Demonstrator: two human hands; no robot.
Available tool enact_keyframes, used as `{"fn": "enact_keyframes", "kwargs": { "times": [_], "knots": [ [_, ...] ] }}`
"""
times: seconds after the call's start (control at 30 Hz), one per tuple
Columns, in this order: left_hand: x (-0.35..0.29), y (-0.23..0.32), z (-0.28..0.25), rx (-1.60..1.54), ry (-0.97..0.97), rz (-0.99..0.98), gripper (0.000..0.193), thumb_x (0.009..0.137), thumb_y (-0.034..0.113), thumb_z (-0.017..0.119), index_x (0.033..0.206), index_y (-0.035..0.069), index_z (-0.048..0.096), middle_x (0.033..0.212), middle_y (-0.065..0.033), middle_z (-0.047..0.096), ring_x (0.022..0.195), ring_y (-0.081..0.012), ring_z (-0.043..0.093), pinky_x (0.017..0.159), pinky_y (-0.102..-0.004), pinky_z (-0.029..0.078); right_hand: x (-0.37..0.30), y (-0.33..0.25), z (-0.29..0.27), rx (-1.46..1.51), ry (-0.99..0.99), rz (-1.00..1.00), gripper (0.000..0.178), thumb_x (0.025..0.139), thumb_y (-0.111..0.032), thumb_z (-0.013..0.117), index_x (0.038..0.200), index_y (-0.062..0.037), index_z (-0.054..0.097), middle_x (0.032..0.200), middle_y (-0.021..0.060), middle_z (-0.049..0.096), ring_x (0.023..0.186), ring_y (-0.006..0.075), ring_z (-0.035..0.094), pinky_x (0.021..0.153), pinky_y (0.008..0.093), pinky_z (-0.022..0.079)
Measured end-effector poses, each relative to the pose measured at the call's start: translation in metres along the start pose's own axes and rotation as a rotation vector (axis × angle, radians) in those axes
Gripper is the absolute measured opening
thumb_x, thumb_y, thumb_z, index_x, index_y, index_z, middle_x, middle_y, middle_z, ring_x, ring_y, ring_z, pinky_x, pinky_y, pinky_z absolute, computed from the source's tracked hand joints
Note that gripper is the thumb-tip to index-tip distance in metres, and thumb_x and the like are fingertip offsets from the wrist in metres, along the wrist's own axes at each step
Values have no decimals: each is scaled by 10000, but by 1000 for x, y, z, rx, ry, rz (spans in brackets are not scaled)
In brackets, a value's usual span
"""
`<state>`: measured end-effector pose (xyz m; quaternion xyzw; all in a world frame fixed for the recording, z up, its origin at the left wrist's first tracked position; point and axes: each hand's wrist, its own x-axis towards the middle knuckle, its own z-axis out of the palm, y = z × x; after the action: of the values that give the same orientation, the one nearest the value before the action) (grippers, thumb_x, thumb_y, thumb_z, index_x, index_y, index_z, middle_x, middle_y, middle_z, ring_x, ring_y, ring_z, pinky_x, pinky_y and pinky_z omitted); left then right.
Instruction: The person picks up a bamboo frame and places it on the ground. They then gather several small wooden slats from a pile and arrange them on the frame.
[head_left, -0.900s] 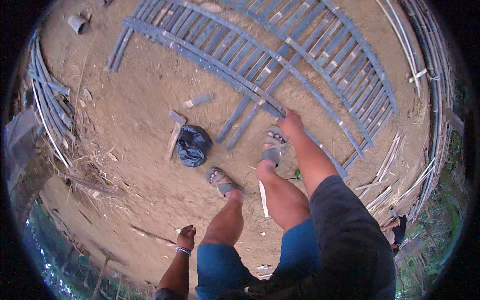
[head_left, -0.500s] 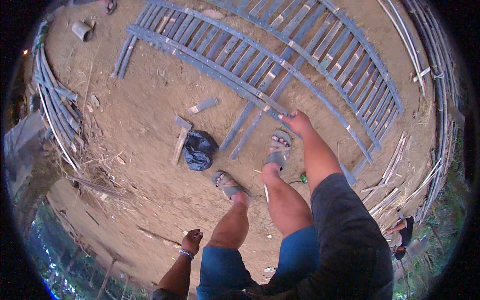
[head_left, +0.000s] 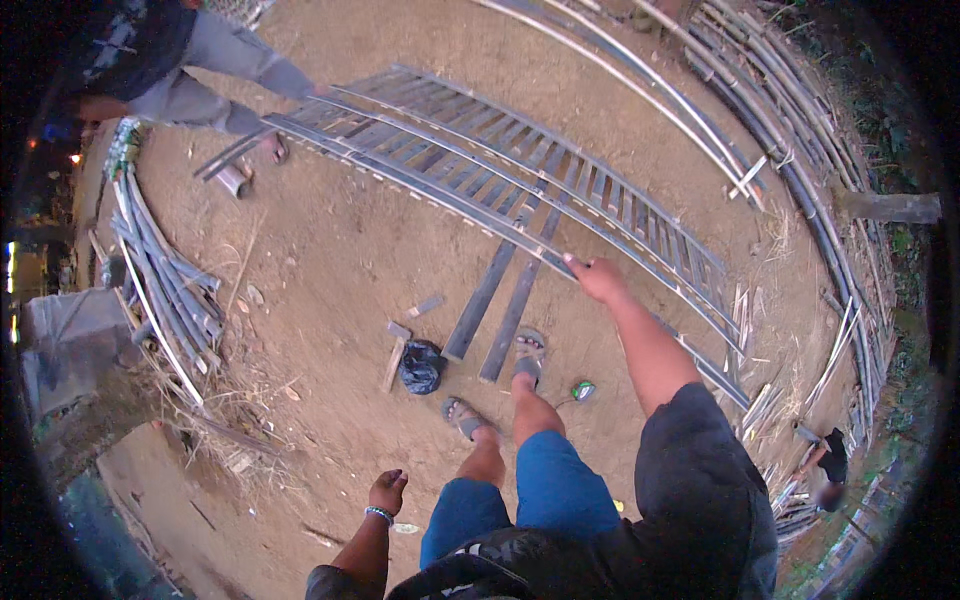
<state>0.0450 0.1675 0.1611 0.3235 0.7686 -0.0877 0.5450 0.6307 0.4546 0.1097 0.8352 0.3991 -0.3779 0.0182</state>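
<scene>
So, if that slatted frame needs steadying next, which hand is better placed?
The right, I'd judge: the right hand grips the near edge of the slatted frame, while the left hand hangs low, well away from it.

The slatted frame (head_left: pixel 520 236) looks like wood or bamboo, its grey surface dull and weathered, with paler, raw-looking patches along the rails. The two long strips (head_left: pixel 470 307) under it share that matt, dark finish. The bag (head_left: pixel 421 367) is thin black plastic, glossy and crinkled. The ground (head_left: pixel 350 250) is dry, rough, matt earth. The bundled poles (head_left: pixel 165 275) appear to be smooth bamboo, with a faint sheen. The shorts (head_left: pixel 560 485) are matt blue cloth; the sleeve (head_left: pixel 690 450) is dark, soft-looking fabric.
</scene>
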Motion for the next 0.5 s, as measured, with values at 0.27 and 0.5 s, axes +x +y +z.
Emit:
{"fn": "enact_keyframes", "kwargs": {
  "times": [0.27, 0.5],
  "knots": [
    [-47, 20, -65, -2, 103, 115, 452, 887, 379, 630, 1163, 22, 649, 1151, -182, 662, 1078, -305, 632, 952, -375, 476, -11, -27, -218, 291, -131, 0, 614, 917, -635, 414, 928, -70, 653, 747, 51, 587, 632, 152, 538, 544, 334, 443],
    [-48, -32, -89, 146, 91, 135, 456, 884, 383, 620, 1153, 15, 650, 1147, -178, 666, 1083, -323, 625, 959, -374, 475, -106, 14, -301, 581, -363, 189, 453, 972, -543, 387, 974, -133, 580, 706, 5, 550, 497, 118, 490, 446, 300, 426]
  ]
}}
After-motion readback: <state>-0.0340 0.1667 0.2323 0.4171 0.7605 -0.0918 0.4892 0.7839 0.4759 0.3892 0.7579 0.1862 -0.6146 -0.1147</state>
